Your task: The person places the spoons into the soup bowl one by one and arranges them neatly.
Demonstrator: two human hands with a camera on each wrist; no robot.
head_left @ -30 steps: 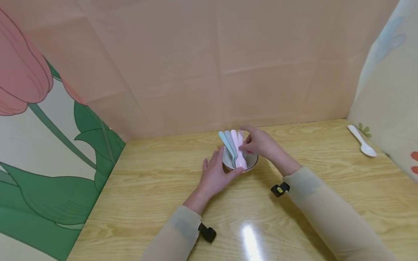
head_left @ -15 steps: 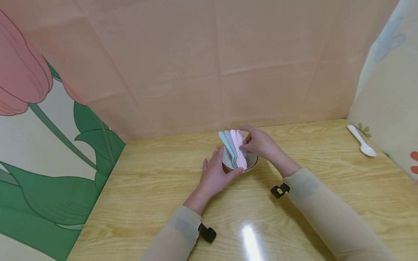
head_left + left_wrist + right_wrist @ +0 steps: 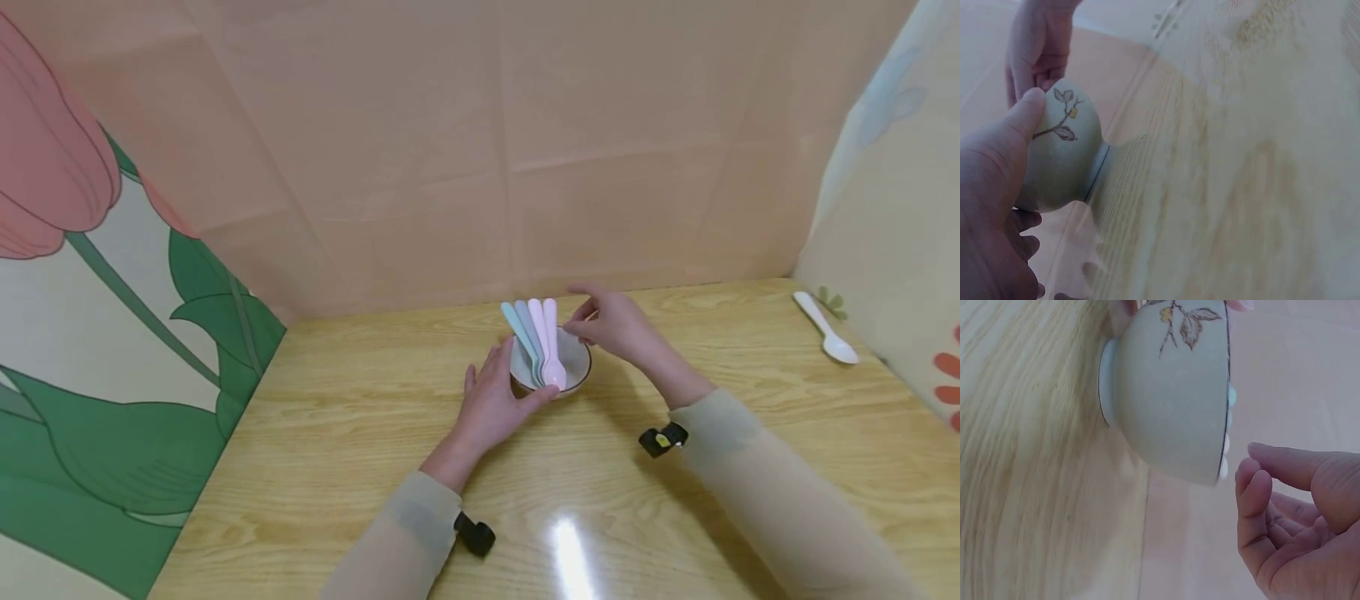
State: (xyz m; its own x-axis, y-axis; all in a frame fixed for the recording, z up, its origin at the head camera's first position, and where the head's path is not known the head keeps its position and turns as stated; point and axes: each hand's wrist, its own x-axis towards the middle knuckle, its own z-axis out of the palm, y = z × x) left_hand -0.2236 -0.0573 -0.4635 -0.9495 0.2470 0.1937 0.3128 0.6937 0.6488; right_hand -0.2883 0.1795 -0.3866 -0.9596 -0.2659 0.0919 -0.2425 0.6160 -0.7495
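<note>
Near the back of the table a pale bowl (image 3: 576,354) with a dark rim stands upright; in the left wrist view its outer wall (image 3: 1060,169) bears a leafy twig. My left hand (image 3: 491,408) grips it from the left, thumb at the front rim. Several plastic spoons lean inside, handles up: a light-blue spoon (image 3: 516,318), a grey-blue spoon (image 3: 528,321) and pink spoons (image 3: 551,325) on the right. Just off the bowl's right rim, my right hand (image 3: 618,329) holds nothing; in the right wrist view its fingertips (image 3: 1255,487) are loosely bent, apart from the bowl.
A white spoon (image 3: 827,327) lies at the far right, close to the side wall. The wooden table (image 3: 337,467) ends at a peach cloth (image 3: 405,167) behind the bowl. A flower-patterned panel (image 3: 135,417) borders the left.
My right hand has let go of the rightmost pink spoon and moved a little right, away from the bowl. My left hand stays in place on the bowl.
</note>
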